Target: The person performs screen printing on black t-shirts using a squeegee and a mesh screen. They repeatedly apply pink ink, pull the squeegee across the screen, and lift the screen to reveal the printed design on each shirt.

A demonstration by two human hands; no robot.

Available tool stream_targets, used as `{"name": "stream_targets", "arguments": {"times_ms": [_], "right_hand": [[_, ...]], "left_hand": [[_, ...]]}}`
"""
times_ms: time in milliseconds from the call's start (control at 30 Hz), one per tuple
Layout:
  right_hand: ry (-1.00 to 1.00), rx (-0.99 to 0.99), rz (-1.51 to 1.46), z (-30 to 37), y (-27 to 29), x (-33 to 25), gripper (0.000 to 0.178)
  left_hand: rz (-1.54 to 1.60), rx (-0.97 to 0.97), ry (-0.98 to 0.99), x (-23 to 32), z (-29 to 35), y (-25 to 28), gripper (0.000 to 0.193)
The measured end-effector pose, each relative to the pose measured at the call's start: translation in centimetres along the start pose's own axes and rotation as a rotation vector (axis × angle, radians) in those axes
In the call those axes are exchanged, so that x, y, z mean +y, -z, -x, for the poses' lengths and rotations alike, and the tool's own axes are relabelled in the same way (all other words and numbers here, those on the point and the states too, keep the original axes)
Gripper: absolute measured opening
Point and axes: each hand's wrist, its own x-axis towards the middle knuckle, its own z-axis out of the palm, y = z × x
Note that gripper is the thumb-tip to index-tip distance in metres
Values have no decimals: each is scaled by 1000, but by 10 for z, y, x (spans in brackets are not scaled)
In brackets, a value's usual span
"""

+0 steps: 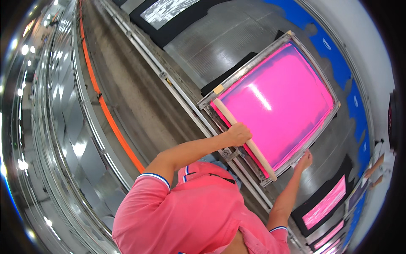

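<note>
A screen-printing frame (326, 120) lies on the long printing table, its mesh covered with glossy pink ink (281, 99). Along the side nearest me rests a squeegee (262, 155) with a pale wooden handle, set in the ink. My left hand (240, 133) is closed around the middle of that handle. At the frame's right side, my right hand (305, 161) has its fingers curled on the outer edge. A small whitish patch shows beside those fingers; what it is I cannot make out.
A metal rail (158, 70) runs along the table's near edge. Black fabric pieces with pink printed panels (325, 203) lie to the right, and one with a grey-white panel (167, 10) to the far left. Another person's hands (374, 173) show at the right rim.
</note>
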Motion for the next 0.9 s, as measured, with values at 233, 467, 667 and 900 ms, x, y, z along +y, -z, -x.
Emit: {"name": "stream_targets", "arguments": {"times_ms": [233, 467, 667, 900], "right_hand": [[160, 69, 424, 16, 26, -31, 48], [666, -1025, 680, 167, -8, -185, 41], [301, -905, 849, 188, -33, -162, 36], [207, -816, 839, 233, -99, -248, 33]], "left_hand": [[62, 157, -123, 8, -19, -7, 6], [398, 182, -472, -15, -27, 10, 9], [1032, 478, -616, -43, 0, 21, 18], [1249, 489, -495, -99, 40, 63, 17]]}}
